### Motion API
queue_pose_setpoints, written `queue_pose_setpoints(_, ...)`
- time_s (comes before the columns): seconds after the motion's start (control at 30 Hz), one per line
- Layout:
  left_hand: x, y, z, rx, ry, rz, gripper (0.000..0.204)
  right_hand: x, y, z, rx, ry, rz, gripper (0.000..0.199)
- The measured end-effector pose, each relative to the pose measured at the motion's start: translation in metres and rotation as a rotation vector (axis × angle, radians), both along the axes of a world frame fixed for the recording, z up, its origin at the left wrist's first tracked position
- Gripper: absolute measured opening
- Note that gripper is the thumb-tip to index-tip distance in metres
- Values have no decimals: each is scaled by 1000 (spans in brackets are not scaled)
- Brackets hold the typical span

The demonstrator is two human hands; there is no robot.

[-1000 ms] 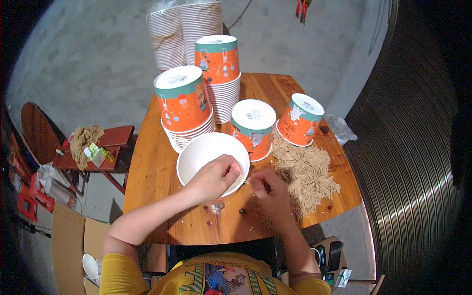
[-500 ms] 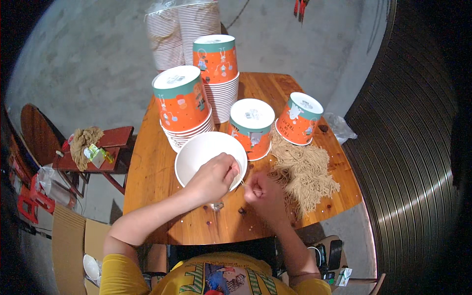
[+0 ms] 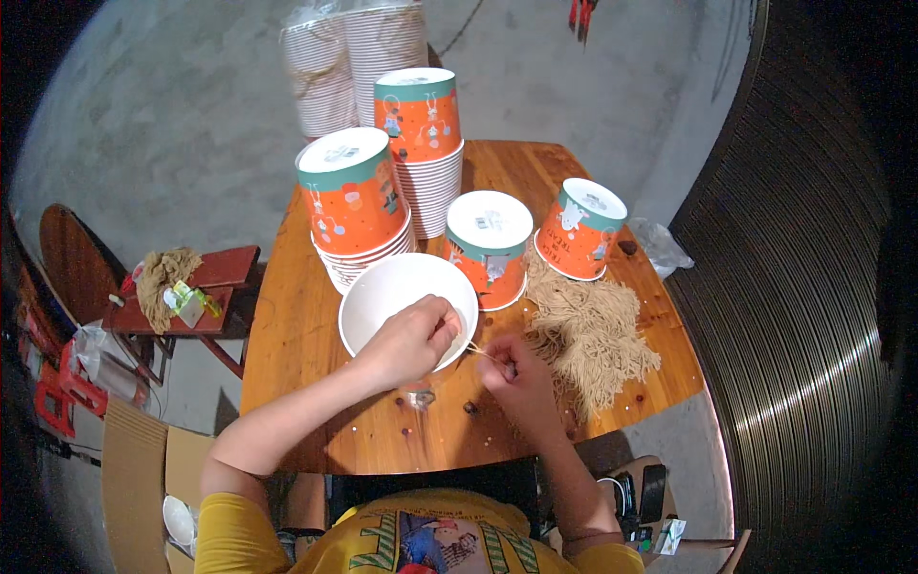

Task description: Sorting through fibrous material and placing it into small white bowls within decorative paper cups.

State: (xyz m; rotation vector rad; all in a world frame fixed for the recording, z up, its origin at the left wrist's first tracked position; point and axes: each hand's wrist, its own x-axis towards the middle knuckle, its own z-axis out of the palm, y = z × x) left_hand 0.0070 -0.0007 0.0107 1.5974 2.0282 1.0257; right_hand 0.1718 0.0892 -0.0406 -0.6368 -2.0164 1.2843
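Note:
A white paper bucket [image 3: 378, 297] lies tilted with its open mouth toward me near the table's middle. My left hand [image 3: 413, 340] reaches into that mouth, fingers closed beside the right inner wall; what they pinch is hidden. Just outside the rim, my right hand [image 3: 519, 383] is closed on a thin tan cord [image 3: 484, 353], which runs taut to the bucket's right side. A heap of tan cords [image 3: 598, 349] lies to the right of my right hand.
Upside-down orange-and-green paper buckets [image 3: 352, 196] stand stacked behind, with single ones [image 3: 490, 225] to the right. Tall wrapped stacks [image 3: 382, 57] rise at the back. Small bits dot the wooden table [image 3: 631, 421]. A red bench [image 3: 215, 273] is at left, a ribbed shutter [image 3: 813, 287] at right.
My right hand has shifted slightly right, and more of the cord shows between it and the bucket. My left hand stays inside the bucket, which has barely moved.

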Motion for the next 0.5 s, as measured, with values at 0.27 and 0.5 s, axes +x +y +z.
queue_pose_setpoints(0.27, 1, -2, 1, -19, 3, -8, 21, -2, -3, 4, 54, 28, -48, 10)
queue_pose_setpoints(0.5, -1, -2, -3, 47, 140, -14, 18, -1, 4, -13, 52, 56, -33, 12)
